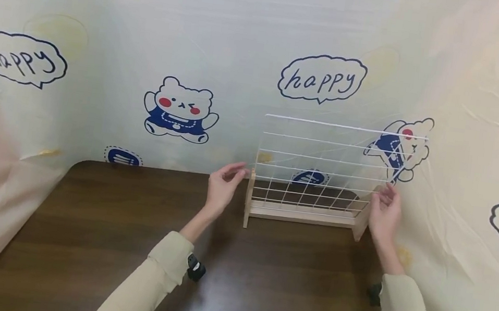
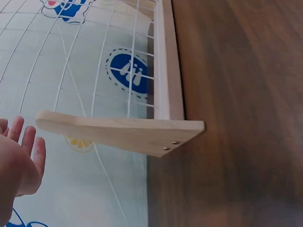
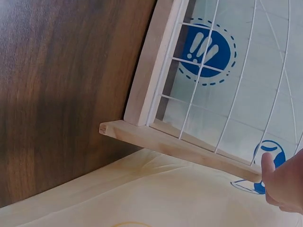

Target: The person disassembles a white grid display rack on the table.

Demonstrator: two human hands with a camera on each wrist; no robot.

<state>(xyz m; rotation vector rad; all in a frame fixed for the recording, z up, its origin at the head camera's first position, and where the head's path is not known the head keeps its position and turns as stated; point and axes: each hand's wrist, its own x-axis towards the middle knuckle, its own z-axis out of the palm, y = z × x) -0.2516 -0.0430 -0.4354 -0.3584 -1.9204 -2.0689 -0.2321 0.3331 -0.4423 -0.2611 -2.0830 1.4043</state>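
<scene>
A wire rack, made of a white wire grid with a pale wooden base bar and side pieces, stands upright on the dark wooden table. My left hand is just left of the rack's left side piece, apart from it, its fingers loosely bent and holding nothing. At the other end, my right hand has its fingers curled at the upper end of the right side piece. The right wrist view shows the thumb against that tip; the other fingers are mostly hidden there.
Behind the table hangs a pale printed cloth with bears and "happy" bubbles; it also runs down both sides. The table's back edge lies close behind the rack, its right edge near my right hand. Two screw heads show on the left side piece.
</scene>
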